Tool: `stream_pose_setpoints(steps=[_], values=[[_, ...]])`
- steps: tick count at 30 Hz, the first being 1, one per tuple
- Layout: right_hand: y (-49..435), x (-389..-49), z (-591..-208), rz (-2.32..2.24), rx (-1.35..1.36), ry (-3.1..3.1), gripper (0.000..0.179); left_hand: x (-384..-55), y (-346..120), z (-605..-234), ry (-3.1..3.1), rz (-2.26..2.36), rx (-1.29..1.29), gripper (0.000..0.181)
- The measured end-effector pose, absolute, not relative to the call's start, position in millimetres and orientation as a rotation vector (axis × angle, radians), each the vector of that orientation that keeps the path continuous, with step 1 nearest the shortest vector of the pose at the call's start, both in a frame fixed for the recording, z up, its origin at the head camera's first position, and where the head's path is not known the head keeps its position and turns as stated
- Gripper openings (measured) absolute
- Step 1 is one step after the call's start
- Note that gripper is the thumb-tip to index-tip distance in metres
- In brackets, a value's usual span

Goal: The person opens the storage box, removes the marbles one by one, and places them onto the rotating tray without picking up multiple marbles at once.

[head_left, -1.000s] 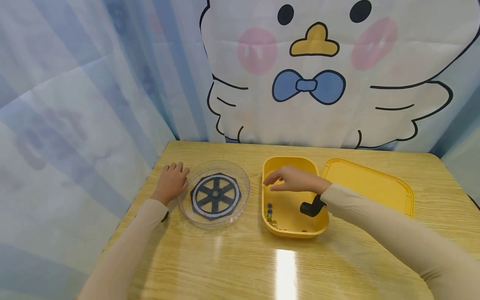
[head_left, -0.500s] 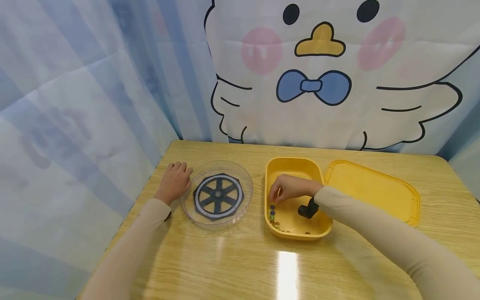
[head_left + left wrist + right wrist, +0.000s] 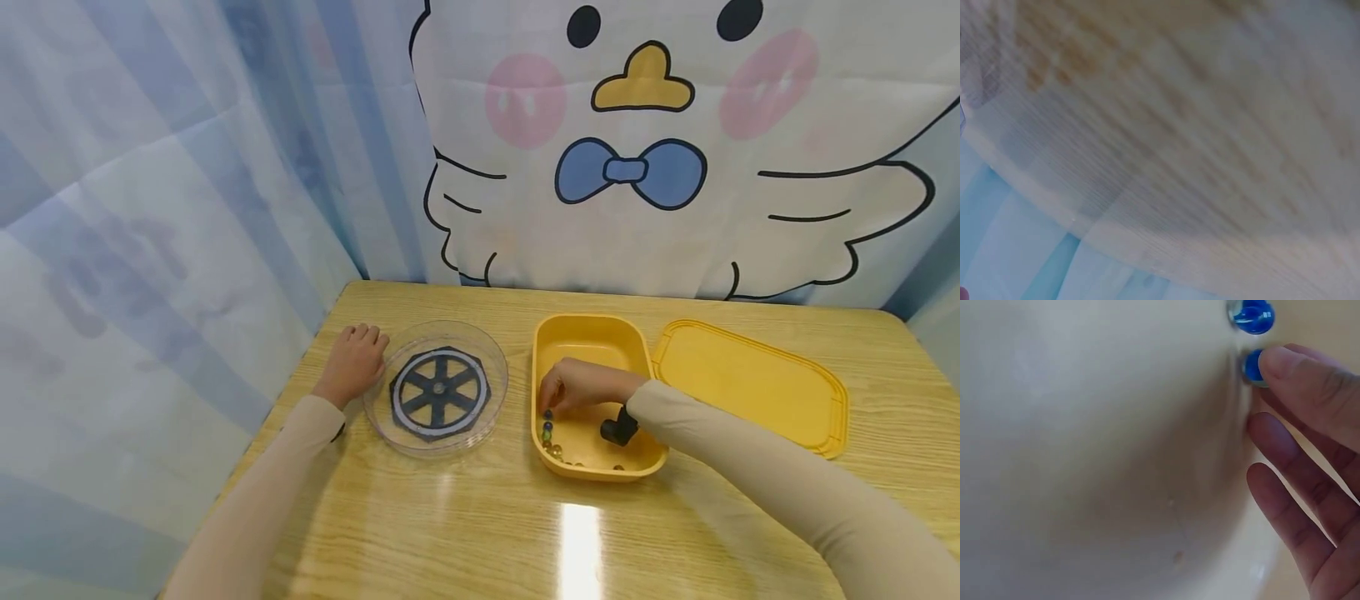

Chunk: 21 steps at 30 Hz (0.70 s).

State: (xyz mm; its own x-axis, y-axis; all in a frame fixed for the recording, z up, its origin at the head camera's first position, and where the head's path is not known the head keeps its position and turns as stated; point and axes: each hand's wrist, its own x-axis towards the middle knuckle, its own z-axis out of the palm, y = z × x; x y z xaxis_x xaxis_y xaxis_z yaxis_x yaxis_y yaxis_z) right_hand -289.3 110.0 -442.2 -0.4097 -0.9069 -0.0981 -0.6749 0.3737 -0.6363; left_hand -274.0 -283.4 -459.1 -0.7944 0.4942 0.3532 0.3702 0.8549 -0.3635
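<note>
In the head view my right hand (image 3: 573, 385) reaches down into a yellow plastic box (image 3: 538, 354). The right wrist view shows the thumb and index finger pinching a blue marble (image 3: 1252, 367) by the wall, with the other fingers loosely bent. Just beyond it sits another blue marble (image 3: 1256, 316). Several more marbles (image 3: 547, 436) line the box's left side and near corner. My left hand (image 3: 354, 364) rests at the left rim of a clear round dish (image 3: 491, 417); its thumb is hidden. A dark six-spoked wheel shape (image 3: 439, 388) shows within the dish's outline.
A yellow lid (image 3: 757, 387) lies flat to the right of the box, under the right forearm. The wooden table (image 3: 450, 533) meets a patterned curtain (image 3: 660, 242) at its back and left. A black wrist camera (image 3: 619, 428) hangs inside the box.
My right hand has lowered from above the box to its left wall, and its spread fingers have closed at a marble. The left hand stays by the dish. The head view has shifted slightly.
</note>
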Motion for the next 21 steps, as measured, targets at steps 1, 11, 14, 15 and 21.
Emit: stream_pose_setpoints(steps=[1,11,14,15,21], values=[[110.0,-288.7,-442.1,-0.720,-1.383,2.201,0.010,-274.1,-283.1,-459.2,-2.591,0.386,-0.637,0.014],[109.6,-287.9,-446.7,-0.697,-1.431,2.225,0.015,-274.5,-282.3,-459.9,-2.571,0.415,-0.654,0.019],[109.8,-288.0,-446.7,-0.691,-1.448,2.232,0.015,-274.5,-282.6,-460.1,-2.565,0.409,-0.653,0.018],[109.9,-287.9,-446.7,-0.688,-1.450,2.234,0.016,-274.4,-282.6,-460.0,-2.566,0.406,-0.651,0.017],[110.0,-289.0,-448.8,-0.679,-1.437,2.246,0.016,-273.1,-282.6,-459.0,-2.578,0.403,-0.638,0.016]])
